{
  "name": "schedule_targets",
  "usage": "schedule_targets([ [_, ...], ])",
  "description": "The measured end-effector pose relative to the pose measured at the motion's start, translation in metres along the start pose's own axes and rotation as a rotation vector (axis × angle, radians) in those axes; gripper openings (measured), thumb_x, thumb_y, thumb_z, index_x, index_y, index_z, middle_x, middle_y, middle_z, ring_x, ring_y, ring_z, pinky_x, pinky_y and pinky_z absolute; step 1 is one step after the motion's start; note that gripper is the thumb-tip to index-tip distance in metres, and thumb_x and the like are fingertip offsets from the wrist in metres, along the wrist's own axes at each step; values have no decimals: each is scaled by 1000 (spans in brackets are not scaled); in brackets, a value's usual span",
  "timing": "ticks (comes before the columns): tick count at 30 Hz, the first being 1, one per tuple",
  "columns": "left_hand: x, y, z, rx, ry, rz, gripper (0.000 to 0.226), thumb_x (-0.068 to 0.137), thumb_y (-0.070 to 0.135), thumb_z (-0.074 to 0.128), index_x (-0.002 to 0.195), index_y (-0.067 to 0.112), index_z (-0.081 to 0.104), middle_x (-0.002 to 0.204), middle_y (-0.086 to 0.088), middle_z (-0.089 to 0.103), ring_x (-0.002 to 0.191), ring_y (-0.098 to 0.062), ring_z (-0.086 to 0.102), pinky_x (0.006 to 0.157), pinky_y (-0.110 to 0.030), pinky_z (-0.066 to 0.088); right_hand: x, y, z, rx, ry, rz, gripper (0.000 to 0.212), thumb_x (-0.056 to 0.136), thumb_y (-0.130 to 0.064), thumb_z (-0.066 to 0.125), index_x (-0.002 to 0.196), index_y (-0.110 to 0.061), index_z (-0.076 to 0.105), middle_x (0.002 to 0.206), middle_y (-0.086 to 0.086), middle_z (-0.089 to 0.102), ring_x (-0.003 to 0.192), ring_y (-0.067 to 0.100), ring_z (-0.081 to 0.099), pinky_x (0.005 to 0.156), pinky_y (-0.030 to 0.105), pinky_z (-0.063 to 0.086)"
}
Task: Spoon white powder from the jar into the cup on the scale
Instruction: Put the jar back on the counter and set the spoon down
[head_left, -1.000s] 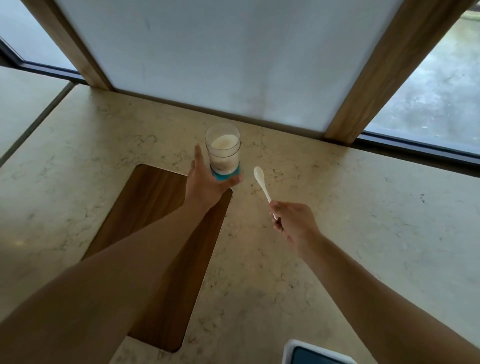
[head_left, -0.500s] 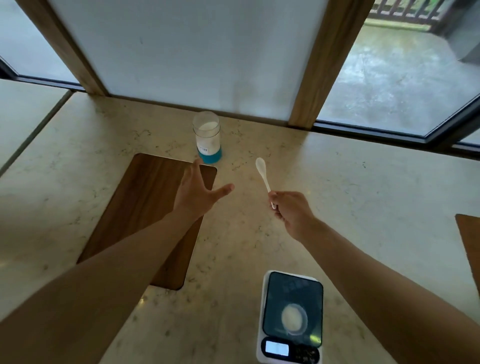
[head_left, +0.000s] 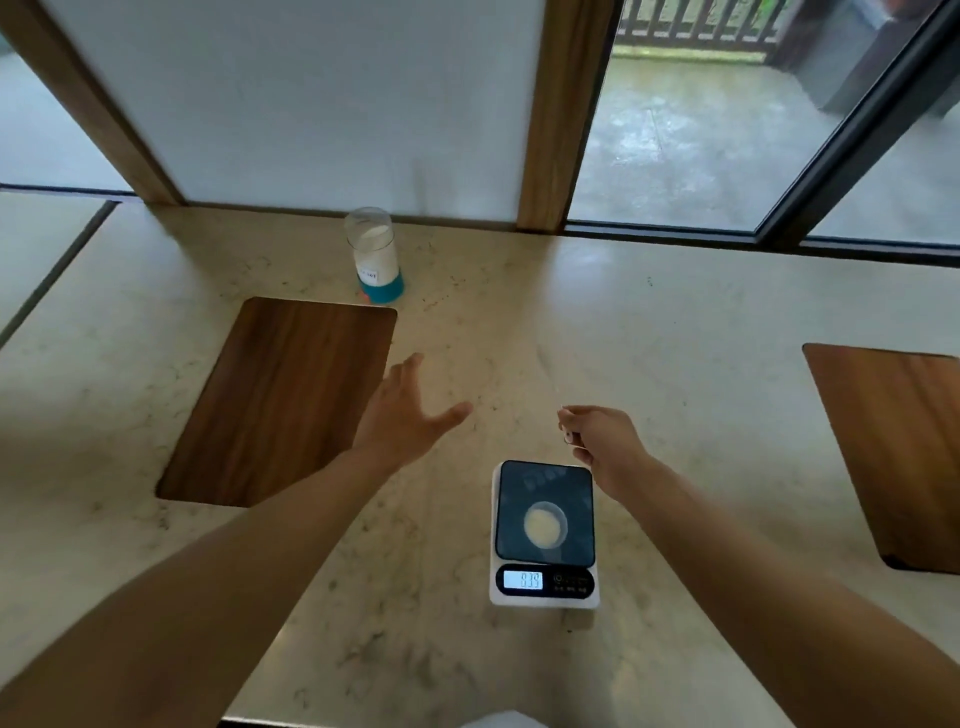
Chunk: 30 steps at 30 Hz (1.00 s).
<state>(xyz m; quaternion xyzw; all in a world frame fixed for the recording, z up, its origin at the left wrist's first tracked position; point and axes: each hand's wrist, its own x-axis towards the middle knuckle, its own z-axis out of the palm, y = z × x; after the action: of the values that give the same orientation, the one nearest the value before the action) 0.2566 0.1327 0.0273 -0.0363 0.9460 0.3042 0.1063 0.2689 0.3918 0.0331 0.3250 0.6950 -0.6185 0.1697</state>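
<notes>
The jar stood upright near the back edge of the pale stone counter, close to the frosted window panel, with no lid visible on its clear top, white powder filling much of its body, a small label on its side and a blue base. Just in front of it and toward the left, a dark wooden board lay flat on the counter, its far right corner near the jar's base. The left hand hovered over the middle of the counter beside that board's right edge, fingers spread and thumb out, holding nothing and well apart from the jar. The right hand was curled into a loose fist above the far edge of the scale, pinching a thin white handle that appeared to be the spoon; its bowl was blurred away and could not be made out. The scale sat toward the front edge of the counter, its dark platform carrying the cup, seen from above as a round rim with pale powder inside. The lit display at the scale's near end showed digits too blurred to read with certainty. A second wooden board lay at the counter's right edge, partly cut off by the frame.
</notes>
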Motion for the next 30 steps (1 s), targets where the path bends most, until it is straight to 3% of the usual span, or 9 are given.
schedule_targets([
  [7,-40,6,25,114,-42,85,106,70,88,49,150,24,21,157,-6,35,141,-28,40,112,-47,39,-18,51,-52,0,96,56,9,92,-16,67,85,-22,70,90,2,66,79,16,54,64,29,43],
  [17,-88,-2,70,192,-169,91,109,68,84,58,151,23,24,157,-6,37,140,-27,42,112,-44,39,-44,116,-84,-1,147,115,7,90,-9,67,92,-12,73,63,-2,55,53,10,43,46,22,33],
  [23,-106,-13,77,285,-235,122,112,66,86,58,151,22,25,157,-5,39,139,-26,43,114,-44,38,-54,144,-85,-78,145,75,6,90,-16,68,92,-14,73,89,1,71,80,15,63,68,31,50],
  [26,-114,-18,80,278,-255,118,114,64,87,58,152,22,25,157,-5,39,139,-26,42,114,-44,36,-54,152,-83,-150,150,75,11,88,-14,66,83,-17,75,88,1,73,84,19,67,73,36,56],
  [30,-120,-25,85,253,-279,70,120,58,92,51,152,23,24,158,-5,37,141,-26,40,113,-44,35,-54,156,-83,-256,125,56,15,86,-13,65,90,-18,79,86,-5,72,83,12,66,72,30,53],
])
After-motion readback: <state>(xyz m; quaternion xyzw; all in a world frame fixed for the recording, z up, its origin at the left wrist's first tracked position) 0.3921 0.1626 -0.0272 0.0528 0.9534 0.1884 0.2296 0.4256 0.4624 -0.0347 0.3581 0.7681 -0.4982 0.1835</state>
